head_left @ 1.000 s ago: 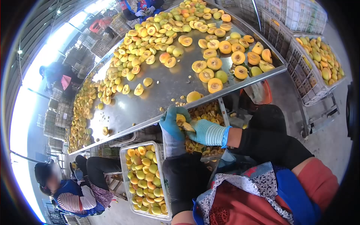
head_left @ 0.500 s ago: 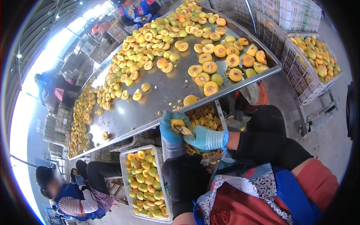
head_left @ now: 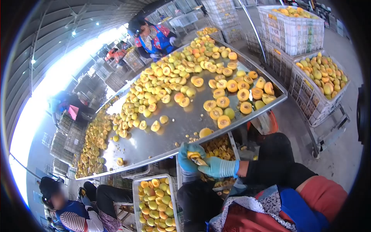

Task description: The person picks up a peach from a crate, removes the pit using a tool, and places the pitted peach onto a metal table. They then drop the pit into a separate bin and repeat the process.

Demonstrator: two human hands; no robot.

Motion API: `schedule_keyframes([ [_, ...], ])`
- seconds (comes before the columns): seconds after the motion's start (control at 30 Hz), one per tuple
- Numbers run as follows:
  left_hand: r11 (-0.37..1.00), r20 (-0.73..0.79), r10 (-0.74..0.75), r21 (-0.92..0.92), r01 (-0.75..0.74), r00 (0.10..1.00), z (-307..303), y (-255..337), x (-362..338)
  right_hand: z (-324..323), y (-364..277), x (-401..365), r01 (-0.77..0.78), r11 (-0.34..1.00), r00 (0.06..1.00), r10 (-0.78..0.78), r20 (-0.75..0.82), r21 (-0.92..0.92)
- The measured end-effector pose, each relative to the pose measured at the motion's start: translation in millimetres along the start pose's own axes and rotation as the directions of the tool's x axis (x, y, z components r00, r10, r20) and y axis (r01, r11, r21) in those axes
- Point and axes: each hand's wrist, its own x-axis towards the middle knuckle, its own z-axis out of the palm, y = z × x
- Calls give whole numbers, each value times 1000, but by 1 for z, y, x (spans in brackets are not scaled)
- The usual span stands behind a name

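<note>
Cut yellow stone fruit held between both gloved hands, by the metal table's near edge.
Left hand grips fruit; right hand closed on small pale item against it, type unclear. Plastic crate of fruit to the left; fruit pile across the table; co-worker at far side.

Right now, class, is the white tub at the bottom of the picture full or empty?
Full, or nearly so: fruit covers the whole visible inside of the white tub, piled close to its rim.
</note>
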Motion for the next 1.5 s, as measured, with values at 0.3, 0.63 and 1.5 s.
schedule_keyframes([
  [0.3, 983, 127, 15, -185, 9, 992, 14, 5, -4, -28, -48, -12, -534, 799, 803, 377, 462, 276],
  [0.63, 927, -385, 316, -67, -368, 867, -38, 59, -12, -24, 7, -12, -65, 861, 997, 79, 6, -505],
  [1.5, 707, -705, 444, 655, 267, 553, -277, 123, -149, -30, -12, -8, -210, 875, 958, 274, 89, -435],
])
